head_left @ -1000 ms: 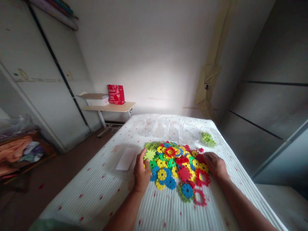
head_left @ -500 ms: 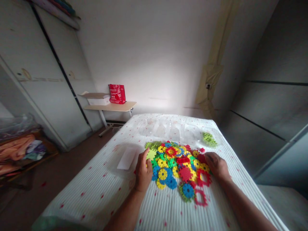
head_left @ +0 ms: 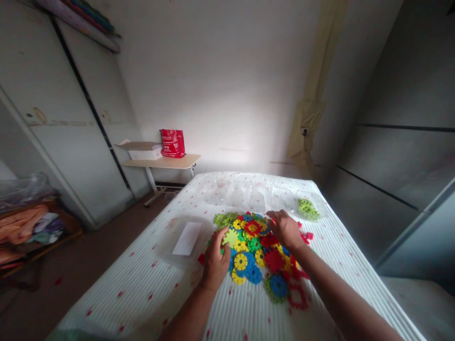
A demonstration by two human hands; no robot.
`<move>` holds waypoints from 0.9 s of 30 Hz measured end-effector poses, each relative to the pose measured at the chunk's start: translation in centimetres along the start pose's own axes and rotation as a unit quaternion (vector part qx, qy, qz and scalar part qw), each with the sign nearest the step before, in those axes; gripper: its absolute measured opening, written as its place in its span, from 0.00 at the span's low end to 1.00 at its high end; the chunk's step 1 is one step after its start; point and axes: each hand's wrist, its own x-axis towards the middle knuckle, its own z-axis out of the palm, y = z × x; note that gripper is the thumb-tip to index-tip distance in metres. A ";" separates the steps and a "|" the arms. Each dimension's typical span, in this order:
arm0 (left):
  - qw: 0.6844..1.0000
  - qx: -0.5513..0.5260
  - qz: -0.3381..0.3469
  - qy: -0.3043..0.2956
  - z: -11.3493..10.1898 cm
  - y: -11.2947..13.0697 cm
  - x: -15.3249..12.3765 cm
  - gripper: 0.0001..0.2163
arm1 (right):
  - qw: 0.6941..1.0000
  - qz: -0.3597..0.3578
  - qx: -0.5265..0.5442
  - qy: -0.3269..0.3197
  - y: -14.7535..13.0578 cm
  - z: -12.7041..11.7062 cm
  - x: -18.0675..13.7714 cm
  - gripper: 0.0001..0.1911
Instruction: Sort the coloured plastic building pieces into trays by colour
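A pile of plastic interlocking pieces (head_left: 254, 244), red, yellow, blue and green, lies on the bed. At its left side my left hand (head_left: 216, 258) has thumb and fingers curved round the edge of a light green toothed piece (head_left: 230, 237). My right hand (head_left: 285, 229) is over the far right part of the pile, fingers bent down by red and blue pieces. Its fingertips are partly hidden, so I cannot make out whether it grips one. A blue flower-shaped disc (head_left: 278, 285) and a red square frame (head_left: 297, 297) lie at the pile's near right.
A clear plastic tray (head_left: 165, 246) with a white card (head_left: 187, 238) lies left of the pile. Clear containers (head_left: 232, 194) line the far side; the rightmost holds light green pieces (head_left: 307, 207). Beyond stands a small table (head_left: 177, 162) with a red bag (head_left: 173, 143) and white box (head_left: 144, 152).
My right hand has moved left from the pile's right edge to over its far part. My left hand has shifted slightly right, and the light green piece has moved with it.
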 end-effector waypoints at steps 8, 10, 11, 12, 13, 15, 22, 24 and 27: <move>1.000 -0.008 -0.023 -0.014 0.3 -0.5 -0.1 0.18 | 0.987 0.112 -0.047 -0.109 -2.7 1.9 4.0 0.14; 0.999 -0.016 -0.026 -0.019 0.2 -0.4 -0.1 0.19 | 0.987 0.115 -0.045 -0.102 -2.8 1.9 4.1 0.17; 0.999 -0.021 -0.027 -0.021 0.2 -0.4 -0.1 0.19 | 0.988 0.116 -0.044 -0.096 -2.8 1.7 4.1 0.18; 0.999 -0.025 -0.030 -0.020 0.2 -0.4 0.0 0.19 | 0.988 0.115 -0.041 -0.090 -2.8 1.5 4.0 0.19; 0.999 -0.028 -0.033 -0.020 0.3 -0.4 0.0 0.20 | 0.989 0.114 -0.037 -0.082 -2.9 1.1 3.8 0.19; 0.998 -0.034 -0.042 -0.018 0.4 -0.5 0.0 0.20 | 0.992 0.107 -0.021 -0.063 -3.1 0.2 3.4 0.18; 0.998 -0.040 -0.048 -0.021 0.7 -0.8 0.0 0.21 | 0.984 0.113 0.131 -0.038 -2.6 -1.2 1.6 0.09; 0.998 -0.047 -0.045 -0.025 0.7 -0.9 0.0 0.21 | 0.968 0.094 0.223 -0.062 -2.3 -0.8 1.2 0.06; 0.997 -0.057 -0.041 -0.031 0.7 -1.0 -0.1 0.21 | 0.924 0.025 0.366 -0.107 -2.4 -0.2 0.4 0.03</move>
